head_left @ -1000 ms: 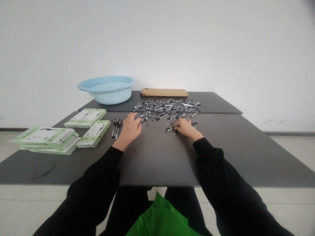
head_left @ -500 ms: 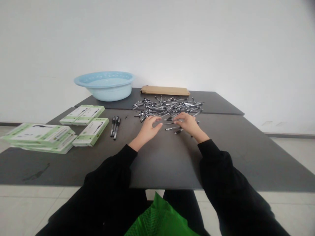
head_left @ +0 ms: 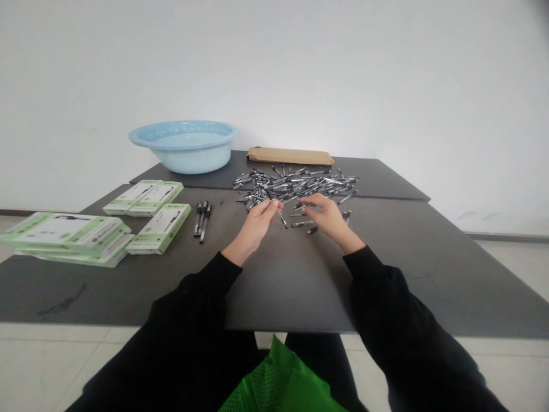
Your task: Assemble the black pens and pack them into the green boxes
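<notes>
My left hand [head_left: 258, 223] is closed on a pen [head_left: 282, 219], pinched between thumb and fingers, its lower end slanting down to the right. To its right, my right hand [head_left: 328, 217] is curved over a few loose pens [head_left: 302, 224], thumb and forefinger apart, with nothing plainly between them. Beyond both hands spreads a loose pile of clear-barrelled pens with dark caps [head_left: 300, 184], pointing every way. Left of my left hand, a small group of pens [head_left: 202, 220] lies side by side on the dark table [head_left: 291, 280].
White-and-green pen boxes [head_left: 158, 229] lie on the left, some in a stack [head_left: 68, 234]. A pale blue basin [head_left: 195, 154] stands at the back left. Beside it lies a long flat brown cardboard piece [head_left: 289, 155]. A seam crosses the table behind the hands.
My left hand has gone from open and empty to closed on a pen. My right hand stays near the loose pens, with only a slight shift.
</notes>
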Available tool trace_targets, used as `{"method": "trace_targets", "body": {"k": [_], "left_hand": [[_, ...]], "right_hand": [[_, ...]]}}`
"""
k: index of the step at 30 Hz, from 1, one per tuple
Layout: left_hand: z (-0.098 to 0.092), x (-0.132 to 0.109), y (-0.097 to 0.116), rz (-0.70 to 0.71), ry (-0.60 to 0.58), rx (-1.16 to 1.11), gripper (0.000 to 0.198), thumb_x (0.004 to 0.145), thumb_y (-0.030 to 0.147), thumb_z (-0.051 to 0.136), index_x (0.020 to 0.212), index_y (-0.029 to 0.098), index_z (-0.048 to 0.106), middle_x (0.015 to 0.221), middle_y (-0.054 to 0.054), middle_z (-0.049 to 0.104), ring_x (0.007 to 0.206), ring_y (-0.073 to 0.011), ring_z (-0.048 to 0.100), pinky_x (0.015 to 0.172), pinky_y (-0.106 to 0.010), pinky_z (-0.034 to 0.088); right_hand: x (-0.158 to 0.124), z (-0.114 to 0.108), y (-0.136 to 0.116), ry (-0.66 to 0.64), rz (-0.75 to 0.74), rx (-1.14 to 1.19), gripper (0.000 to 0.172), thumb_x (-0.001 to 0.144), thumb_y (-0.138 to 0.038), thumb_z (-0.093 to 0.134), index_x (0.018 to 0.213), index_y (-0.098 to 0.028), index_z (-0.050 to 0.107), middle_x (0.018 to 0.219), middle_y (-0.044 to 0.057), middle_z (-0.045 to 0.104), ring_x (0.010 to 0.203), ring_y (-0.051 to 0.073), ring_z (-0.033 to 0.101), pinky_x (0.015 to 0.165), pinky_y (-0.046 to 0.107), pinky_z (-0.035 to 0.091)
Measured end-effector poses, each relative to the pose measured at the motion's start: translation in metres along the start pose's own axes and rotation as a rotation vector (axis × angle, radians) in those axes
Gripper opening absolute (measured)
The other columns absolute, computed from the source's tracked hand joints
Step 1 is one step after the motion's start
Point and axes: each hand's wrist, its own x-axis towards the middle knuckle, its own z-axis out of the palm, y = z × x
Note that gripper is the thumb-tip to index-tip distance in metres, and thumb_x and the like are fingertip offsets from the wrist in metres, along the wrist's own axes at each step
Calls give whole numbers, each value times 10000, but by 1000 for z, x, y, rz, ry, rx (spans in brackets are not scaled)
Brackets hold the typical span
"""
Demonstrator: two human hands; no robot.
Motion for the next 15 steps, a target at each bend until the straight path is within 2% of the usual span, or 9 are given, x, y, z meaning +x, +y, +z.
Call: {"method": "trace_targets", "body": {"k": [3, 6, 12, 15], "left_hand": [[0, -1, 1, -73, -50, -63, 311, 922, 454, 511, 905, 170, 637, 1008, -76, 675, 930, -170, 622, 701, -246, 464], [2, -3, 2, -96, -99, -58, 295, 925, 436, 512, 860, 167, 615, 926, -62, 669, 847, -145, 622, 660, -226, 445], [2, -3, 3, -163, -90, -66, 255, 951, 375, 476, 843, 164, 571, 828, -35, 646, 703, -115, 634, 565, -202, 399], [4, -3, 0, -185, -126, -88, 250, 956, 358, 464, 817, 164, 537, 742, -8, 603, 642, -116, 641, 548, -205, 394]], "right_hand": [[5, -7, 25, 10, 138, -302, 230, 811, -178, 612, 946, -256, 780, 1022, 76, 663, 1020, 256, 585, 929, 456, 404], [8, -7, 41, -59, 203, -497, 213, 818, -185, 606, 902, -256, 788, 1084, 89, 654, 1085, 286, 537, 913, 458, 347], [16, -1, 55, -212, 184, -606, 198, 823, -197, 609, 852, -266, 792, 1128, 64, 667, 1104, 272, 508, 878, 410, 263], [18, -1, 59, -264, 169, -665, 226, 836, -179, 577, 874, -248, 788, 1148, 75, 662, 1099, 270, 502, 869, 402, 252]]}}
